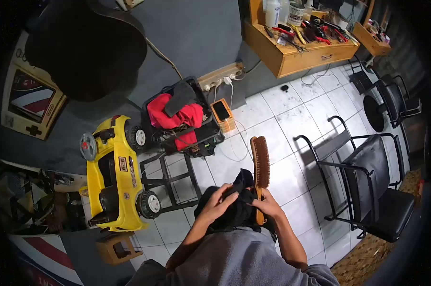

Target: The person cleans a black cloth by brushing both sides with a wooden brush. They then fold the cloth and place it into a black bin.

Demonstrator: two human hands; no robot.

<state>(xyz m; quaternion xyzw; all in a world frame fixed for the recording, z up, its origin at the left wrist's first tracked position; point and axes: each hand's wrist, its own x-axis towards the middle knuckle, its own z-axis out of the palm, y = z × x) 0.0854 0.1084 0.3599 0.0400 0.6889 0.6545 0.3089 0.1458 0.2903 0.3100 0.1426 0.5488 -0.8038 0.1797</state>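
Note:
A wooden brush [260, 164] with a row of brown bristles stands head-up in front of my body. Its handle runs down through my right hand [268, 205], which is closed on it, thumb towards the bunched black cloth [243, 188]. My left hand [219, 203] grips that cloth from the other side, with the fingers bent over its folds. The cloth lies against the brush handle. Whether my right fingers also pinch part of the cloth is hidden.
To the left are a yellow toy car [111, 181] and a black crate [196, 143] holding red cloth [170, 114]. A phone [221, 110] charges on a wooden box. Black chairs [368, 186] stand right. Clippers and tools top a wooden drawer unit [301, 59].

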